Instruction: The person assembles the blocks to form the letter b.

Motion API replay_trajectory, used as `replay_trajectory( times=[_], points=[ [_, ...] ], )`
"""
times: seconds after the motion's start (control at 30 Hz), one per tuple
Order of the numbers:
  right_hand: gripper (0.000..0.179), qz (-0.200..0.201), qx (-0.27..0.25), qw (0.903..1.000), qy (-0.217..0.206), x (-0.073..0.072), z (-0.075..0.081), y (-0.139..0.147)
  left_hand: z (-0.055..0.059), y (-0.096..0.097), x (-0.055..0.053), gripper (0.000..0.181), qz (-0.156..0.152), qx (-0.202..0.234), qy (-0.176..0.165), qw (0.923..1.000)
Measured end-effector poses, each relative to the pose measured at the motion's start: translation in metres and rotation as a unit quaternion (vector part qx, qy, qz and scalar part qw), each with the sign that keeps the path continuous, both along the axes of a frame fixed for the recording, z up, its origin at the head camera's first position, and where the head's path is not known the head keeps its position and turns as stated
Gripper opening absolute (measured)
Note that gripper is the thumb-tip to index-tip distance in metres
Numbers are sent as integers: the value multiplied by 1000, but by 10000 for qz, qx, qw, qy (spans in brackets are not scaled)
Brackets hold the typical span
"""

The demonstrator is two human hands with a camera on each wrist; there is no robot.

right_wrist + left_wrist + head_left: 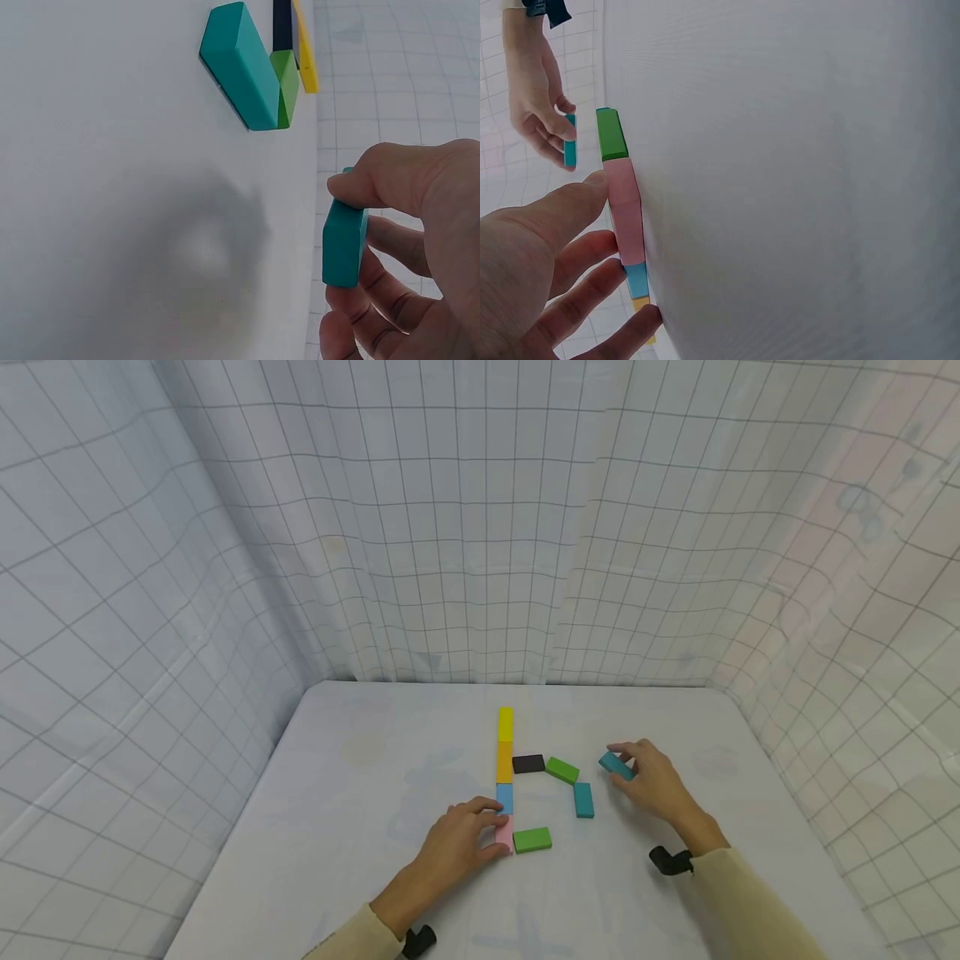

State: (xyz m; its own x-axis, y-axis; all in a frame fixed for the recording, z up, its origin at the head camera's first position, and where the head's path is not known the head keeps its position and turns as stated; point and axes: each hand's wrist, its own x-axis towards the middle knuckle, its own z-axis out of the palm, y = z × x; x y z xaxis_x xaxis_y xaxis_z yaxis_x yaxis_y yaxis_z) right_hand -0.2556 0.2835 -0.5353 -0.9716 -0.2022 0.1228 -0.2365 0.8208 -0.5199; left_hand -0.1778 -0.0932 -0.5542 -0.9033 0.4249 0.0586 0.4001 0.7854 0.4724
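Observation:
My right hand [651,781] pinches a teal block [617,766] between thumb and fingers. In the right wrist view this held block [343,244] hangs above the table, over a shadow. My left hand [459,847] rests its thumb and fairly straight fingertips along a pink block [503,834] and the light blue block [505,797] beyond it. Farther up the same straight column are an orange block [505,762] and a yellow block [506,724]. A green block [532,840] lies against the pink one's right side.
Right of the orange block lies a black block [528,764], followed by a tilted green block [562,770] and a second teal block [583,800], forming a curve on the white table [337,843]. Hanging white grid-patterned curtains [480,527] surround the table at the back and sides.

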Motion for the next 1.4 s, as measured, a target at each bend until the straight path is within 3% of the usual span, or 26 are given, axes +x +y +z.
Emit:
replay_trajectory(
  times=[0.63, 1.4],
  points=[
    [47, 368, 79, 9989, -290, 15, 7, -23, -1, -2, -1, 49, -13, 106, -16, 9999],
    [42, 1243, 77, 9921, -123, 29, 7, -40, 4, -2, 0, 49, 3, 129, -138, 9998]
  ],
)
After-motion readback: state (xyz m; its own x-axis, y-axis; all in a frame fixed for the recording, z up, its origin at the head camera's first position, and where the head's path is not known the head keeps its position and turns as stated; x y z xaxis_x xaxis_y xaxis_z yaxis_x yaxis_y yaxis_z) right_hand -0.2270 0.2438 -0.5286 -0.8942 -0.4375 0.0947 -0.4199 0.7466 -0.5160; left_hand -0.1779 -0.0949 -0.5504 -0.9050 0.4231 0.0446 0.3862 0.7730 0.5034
